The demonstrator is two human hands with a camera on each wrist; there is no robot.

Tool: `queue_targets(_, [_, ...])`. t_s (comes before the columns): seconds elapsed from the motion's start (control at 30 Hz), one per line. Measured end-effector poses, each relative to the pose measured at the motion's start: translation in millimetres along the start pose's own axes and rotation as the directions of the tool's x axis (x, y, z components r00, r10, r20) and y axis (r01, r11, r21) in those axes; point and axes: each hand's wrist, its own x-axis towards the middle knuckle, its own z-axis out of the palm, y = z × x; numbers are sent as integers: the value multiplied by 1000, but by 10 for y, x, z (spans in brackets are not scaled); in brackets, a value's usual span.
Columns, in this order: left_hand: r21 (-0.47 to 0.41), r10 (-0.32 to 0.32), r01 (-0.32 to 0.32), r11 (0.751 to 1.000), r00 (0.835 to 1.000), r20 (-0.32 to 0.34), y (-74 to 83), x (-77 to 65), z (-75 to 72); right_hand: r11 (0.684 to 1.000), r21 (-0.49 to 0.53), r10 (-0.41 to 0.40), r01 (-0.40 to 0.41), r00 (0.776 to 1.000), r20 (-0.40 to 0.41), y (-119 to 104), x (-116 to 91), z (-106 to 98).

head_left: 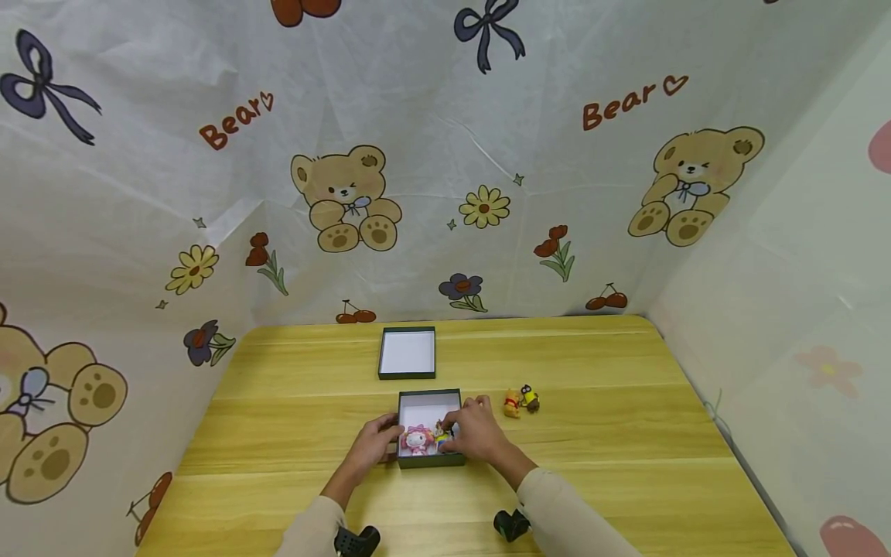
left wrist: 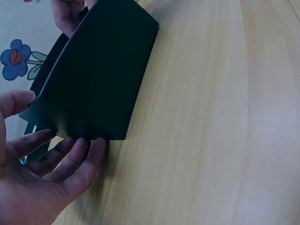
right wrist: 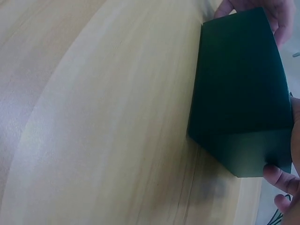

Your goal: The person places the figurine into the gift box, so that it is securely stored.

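A dark green open box [head_left: 431, 462] with a white inside stands on the table. Inside it is a pink and white kitten figurine [head_left: 418, 439]. Beside that, a small doll figurine [head_left: 440, 435] in yellow and blue is held between the thumb and fingers of my right hand [head_left: 476, 430], which reaches over the box's right wall and partly hides the doll. Some right fingers [right wrist: 276, 177] rest outside that wall. My left hand [head_left: 376, 442] steadies the box from the left; its loosely spread fingers [left wrist: 77, 157] touch the wall, the thumb at the rim.
A matching lid [head_left: 407, 353], white side up, lies behind the box. To the right are an orange-yellow bear figurine [head_left: 511, 404] and a small dark and yellow figurine [head_left: 530, 398]. The wooden table [head_left: 612, 464] meets a printed cloth backdrop [head_left: 418, 100] at its far edge.
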Motion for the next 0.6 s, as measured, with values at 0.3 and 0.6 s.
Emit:
queue_targets(0.3, [-4,11,-11,1000,1000,8,-6,5,-1,999,-33,-11,12,1000,23,-16,15,-25])
queue_targets(0.6, [-19,23,-22,1000,1000,10,-16,1,3,999,-38,-8,10,999,54,-30,32,-32])
